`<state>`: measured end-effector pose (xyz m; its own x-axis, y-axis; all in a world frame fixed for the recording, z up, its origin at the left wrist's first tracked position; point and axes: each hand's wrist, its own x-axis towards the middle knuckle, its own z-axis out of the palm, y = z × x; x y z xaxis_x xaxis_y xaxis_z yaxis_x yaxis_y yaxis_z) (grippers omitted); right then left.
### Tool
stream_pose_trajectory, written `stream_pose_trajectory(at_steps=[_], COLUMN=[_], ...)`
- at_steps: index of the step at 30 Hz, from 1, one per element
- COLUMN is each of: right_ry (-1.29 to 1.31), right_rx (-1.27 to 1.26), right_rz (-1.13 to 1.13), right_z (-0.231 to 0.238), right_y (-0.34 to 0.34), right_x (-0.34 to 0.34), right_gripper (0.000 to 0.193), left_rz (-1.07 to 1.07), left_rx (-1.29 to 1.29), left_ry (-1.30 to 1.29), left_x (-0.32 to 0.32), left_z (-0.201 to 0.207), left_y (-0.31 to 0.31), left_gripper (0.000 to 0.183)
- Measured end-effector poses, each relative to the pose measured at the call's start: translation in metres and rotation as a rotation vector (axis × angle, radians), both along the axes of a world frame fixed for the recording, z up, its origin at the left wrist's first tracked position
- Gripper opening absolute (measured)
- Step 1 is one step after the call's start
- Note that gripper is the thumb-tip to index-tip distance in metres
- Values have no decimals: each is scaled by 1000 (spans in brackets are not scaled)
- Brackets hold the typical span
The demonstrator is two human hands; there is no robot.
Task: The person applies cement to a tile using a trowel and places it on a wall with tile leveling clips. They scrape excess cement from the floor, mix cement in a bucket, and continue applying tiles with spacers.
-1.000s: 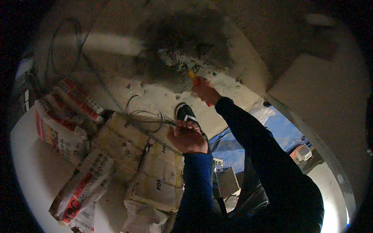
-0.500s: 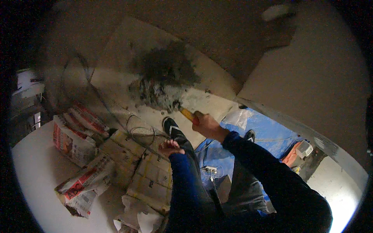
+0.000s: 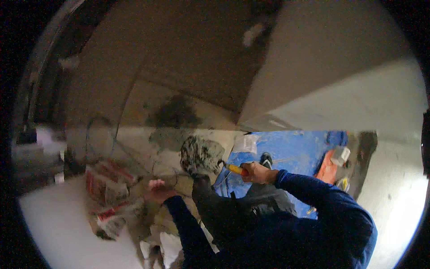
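My right hand [image 3: 258, 173] is wrapped round the yellow and red handle of a trowel [image 3: 236, 169]. At the end of its dark shank sits a heap of wet grey mortar [image 3: 201, 154], which covers the blade. Behind it, a dark wet mortar patch [image 3: 174, 112] spreads over the pale board [image 3: 215, 117]. My left hand [image 3: 160, 192] hovers above the stacked boxes at the left, blurred, with fingers loosely apart and nothing visible in it.
Red and white paper bags [image 3: 107, 186] lie at the left beside yellowish boxes. A blue sheet [image 3: 289, 145] covers the floor at the right, near an orange item [image 3: 327, 168] and a white box [image 3: 341, 155]. A large pale panel [image 3: 331, 105] rises at the right. A cable loops at the left.
My view has tilted and shifted. The trowel has come away from the mortar patch, carrying a grey heap nearer my body. My left hand has moved left, over the boxes.
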<state>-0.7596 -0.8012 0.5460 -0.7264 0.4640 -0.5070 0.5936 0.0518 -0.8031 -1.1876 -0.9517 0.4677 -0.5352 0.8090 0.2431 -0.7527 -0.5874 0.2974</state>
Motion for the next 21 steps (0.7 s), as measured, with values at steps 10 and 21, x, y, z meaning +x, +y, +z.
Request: stream_pose_trajectory(at_steps=[10, 21], right_ry=[37, -96], right_rx=[195, -10], right_rz=[-140, -614], right_z=[55, 44], right_y=[-26, -75], right_x=[234, 425], right_gripper=[31, 33], left_rz=[833, 1002], left_rx=[-201, -39], left_ry=[839, 1034], left_x=[234, 380], left_z=[282, 335], left_y=[248, 293], left_gripper=[48, 60])
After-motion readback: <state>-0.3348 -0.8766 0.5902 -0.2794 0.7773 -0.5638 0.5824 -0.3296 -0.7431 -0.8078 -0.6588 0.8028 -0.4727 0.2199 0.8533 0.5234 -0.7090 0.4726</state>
